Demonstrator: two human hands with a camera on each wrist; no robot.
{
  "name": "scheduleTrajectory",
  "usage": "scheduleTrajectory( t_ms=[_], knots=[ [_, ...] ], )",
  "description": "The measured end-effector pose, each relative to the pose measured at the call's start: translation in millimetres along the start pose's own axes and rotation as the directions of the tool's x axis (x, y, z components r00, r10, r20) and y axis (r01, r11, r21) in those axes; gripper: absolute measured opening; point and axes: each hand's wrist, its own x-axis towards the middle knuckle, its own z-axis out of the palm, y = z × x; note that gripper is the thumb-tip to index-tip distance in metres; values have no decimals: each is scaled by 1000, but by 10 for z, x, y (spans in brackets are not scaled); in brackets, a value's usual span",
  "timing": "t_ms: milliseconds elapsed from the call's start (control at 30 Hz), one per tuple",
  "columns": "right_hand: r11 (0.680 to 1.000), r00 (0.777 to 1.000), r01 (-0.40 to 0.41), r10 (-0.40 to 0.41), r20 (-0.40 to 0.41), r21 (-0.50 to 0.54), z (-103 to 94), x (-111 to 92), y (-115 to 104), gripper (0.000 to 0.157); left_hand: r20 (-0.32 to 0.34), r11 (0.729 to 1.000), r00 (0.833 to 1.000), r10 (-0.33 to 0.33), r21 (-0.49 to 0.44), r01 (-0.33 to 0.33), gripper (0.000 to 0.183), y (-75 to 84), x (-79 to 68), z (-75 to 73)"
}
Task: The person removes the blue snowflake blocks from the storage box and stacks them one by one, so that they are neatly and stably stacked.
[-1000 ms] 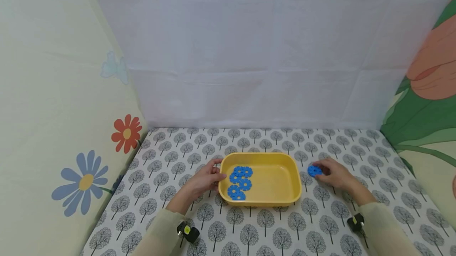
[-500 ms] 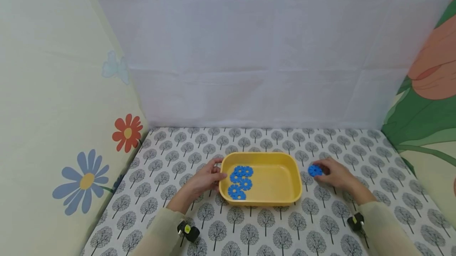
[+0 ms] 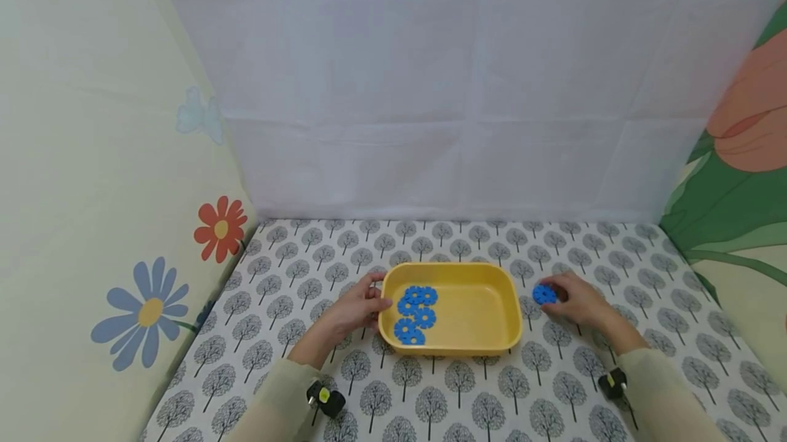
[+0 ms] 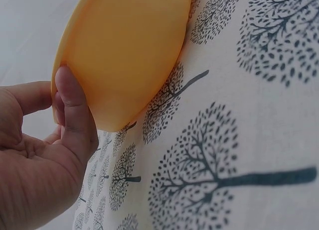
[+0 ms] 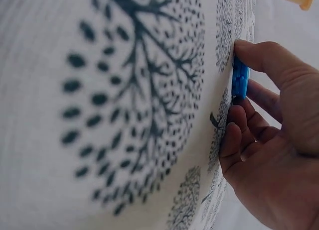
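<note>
A yellow plastic tray [image 3: 476, 319] rests on the tree-print cloth in the head view. My left hand [image 3: 352, 308] grips its left rim, and the left wrist view shows the thumb over the tray wall [image 4: 124, 51] with fingers behind it. Several blue flower-shaped plastic discs [image 3: 405, 327] lie overlapping in the tray's left part. To the right of the tray, my right hand [image 3: 581, 301] pinches a blue flower-shaped disc [image 3: 544, 294]. In the right wrist view the blue piece [image 5: 240, 79] looks layered, like stacked discs, low at the cloth between thumb and fingers.
The table cloth [image 3: 458, 377] with printed trees spreads all around the tray. A white sheet [image 3: 393, 100] hangs behind the table. Flower-printed panels stand at the left [image 3: 80, 189] and right [image 3: 738, 223].
</note>
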Motion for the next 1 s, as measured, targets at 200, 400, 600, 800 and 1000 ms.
scheduleTrajectory(
  t_ms=[200,400,600,800,1000],
  knots=[
    [1000,1000,11,-11,8,13,-19,12,2,54,-9,1000,1000,-3,-2,3,60,8,-7,11],
    [997,997,69,-68,-44,35,-115,27,-121,53,4,1000,1000,-2,-3,2,60,6,-6,4],
    [974,972,208,-195,-130,94,-151,98,-511,45,21,1000,1000,6,-9,-6,61,0,-15,-5],
    [935,948,310,-289,-135,172,-23,220,-914,42,18,1000,1000,3,-12,-3,60,2,-18,-2],
    [901,929,370,-356,-104,227,203,313,-1191,42,7,1000,1000,-4,-13,4,61,-10,-4,0]
  ],
)
